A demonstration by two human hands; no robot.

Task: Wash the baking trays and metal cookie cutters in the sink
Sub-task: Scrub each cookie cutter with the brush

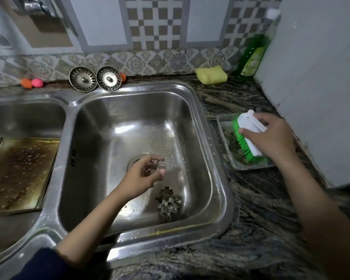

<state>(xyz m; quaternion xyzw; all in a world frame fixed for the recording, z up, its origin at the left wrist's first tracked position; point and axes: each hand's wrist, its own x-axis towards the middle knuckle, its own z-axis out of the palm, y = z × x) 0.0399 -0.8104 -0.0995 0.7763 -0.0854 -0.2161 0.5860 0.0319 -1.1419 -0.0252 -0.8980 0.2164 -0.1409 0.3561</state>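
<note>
Small metal cookie cutter is pinched by the left hand above the steel sink; 2 flower-shaped metal cutters lie in the basin. White-backed green-bristled scrubbing brush is gripped by the right hand over a small tray on the worktop.

The dark stone counter holds a double steel sink. On the counter sit a yellow sponge, a green soap bottle, a small clear tray, two round strainers and little balls.
</note>
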